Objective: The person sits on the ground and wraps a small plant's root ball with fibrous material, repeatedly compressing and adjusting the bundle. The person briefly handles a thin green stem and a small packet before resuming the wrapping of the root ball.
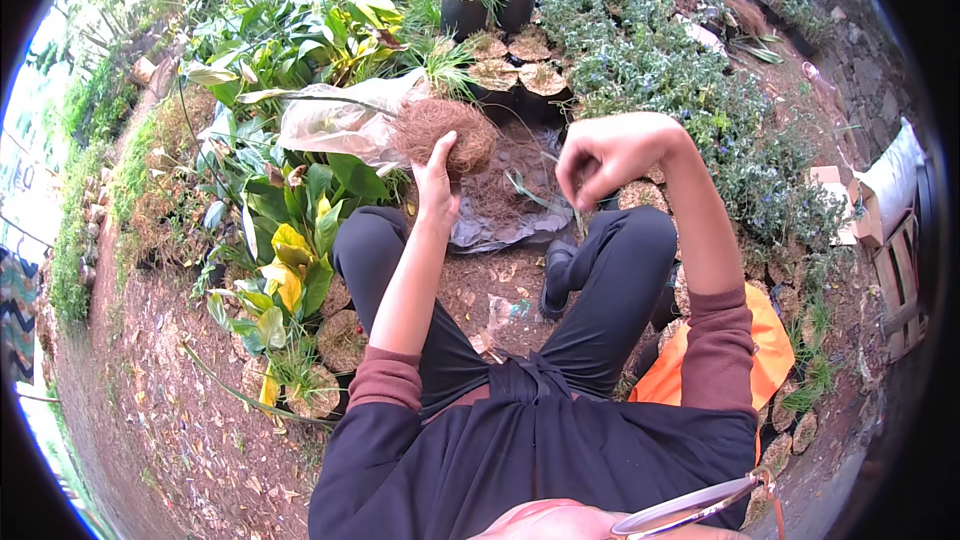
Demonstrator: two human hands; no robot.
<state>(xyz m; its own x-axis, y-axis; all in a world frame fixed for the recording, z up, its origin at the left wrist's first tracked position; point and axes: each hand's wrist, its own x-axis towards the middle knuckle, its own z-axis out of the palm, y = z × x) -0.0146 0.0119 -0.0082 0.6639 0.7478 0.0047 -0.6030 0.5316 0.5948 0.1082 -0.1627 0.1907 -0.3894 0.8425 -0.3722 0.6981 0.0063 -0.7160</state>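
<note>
A round ball of brown coir-like fibre [450, 131] rests in my left hand [436, 184], with the thumb across its near side. Behind the ball, on its left, lies translucent plastic sheeting [330, 124]. My right hand [611, 157] is raised to the right of the ball, apart from it, its fingers curled and pointing down; whether a thin strand is between them cannot be told. Between the hands and lower down, loose brown fibre [506, 184] lies on a grey crumpled sheet [487, 229] on the ground.
Black pots topped with fibre [540, 94] stand ahead. Broad-leaved plants [352, 172] grow close on the left, blue-flowered plants [645, 52] on the right. An orange cloth or bag [765, 337] lies by my right elbow. A cardboard box [862, 210] and a wooden crate [900, 285] are at far right.
</note>
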